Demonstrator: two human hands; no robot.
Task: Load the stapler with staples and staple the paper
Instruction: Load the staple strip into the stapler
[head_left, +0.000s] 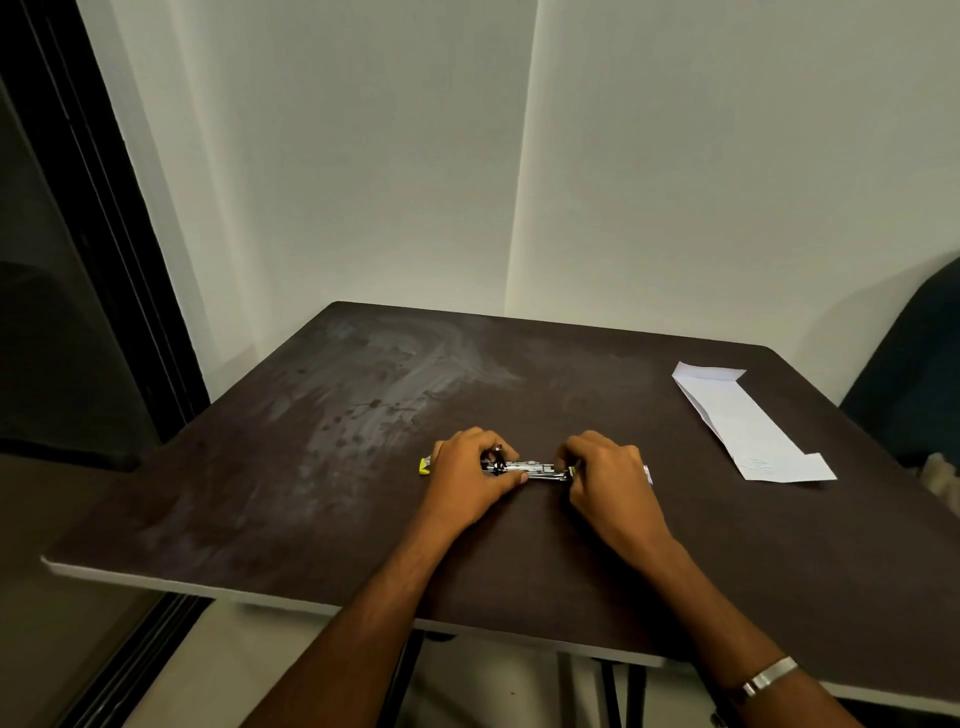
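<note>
- Your left hand (467, 475) grips the stapler (530, 470) on the table (311, 467).
- Your right hand (605, 478) pinches its other end.
- Folded paper (748, 426) lies well apart, right.

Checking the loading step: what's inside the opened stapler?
The stapler lies on the table, held by the left hand and right hand. Its metal channel shows; any staples are too small to tell, partly covered by fingers.

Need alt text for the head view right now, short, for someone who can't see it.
Both hands work a small metal stapler lying on a dark table: left hand grips one end, right hand pinches the other. Folded white paper lies apart, far right.
</note>
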